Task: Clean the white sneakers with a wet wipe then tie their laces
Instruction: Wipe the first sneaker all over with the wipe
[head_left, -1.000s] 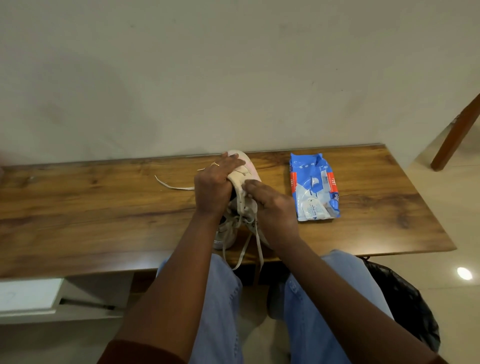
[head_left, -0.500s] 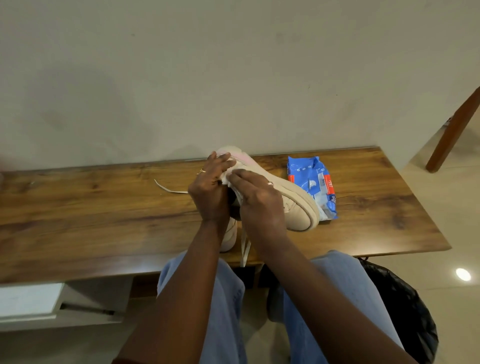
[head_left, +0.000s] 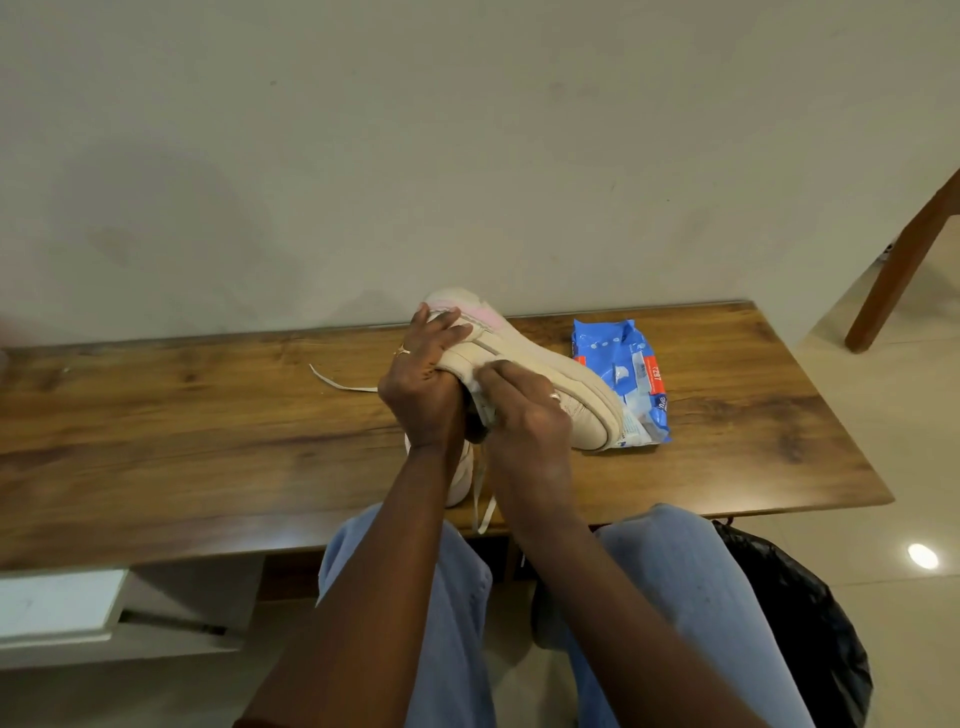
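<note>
1. Wooden table runs across the middle of the frame, its far edge against the wall and its near edge at the person's knees. Bare wood lies open at left – only a loose lace sits there. At right, a strip of wood stays free beyond the blue wipe pack.
2. Left hand wraps its fingers over the heel end of the sneaker and holds it at frame centre. Right hand, fingers curled tight, pinches a pale grey fold at the shoe's opening – wipe or tongue, I cannot tell.
3. Lying on its side, the sneaker has its long axis running from the pink heel at upper left to the toe at lower right, which overlaps the pack. A second sneaker sits under the left wrist, and its laces hang over the near edge.
</note>
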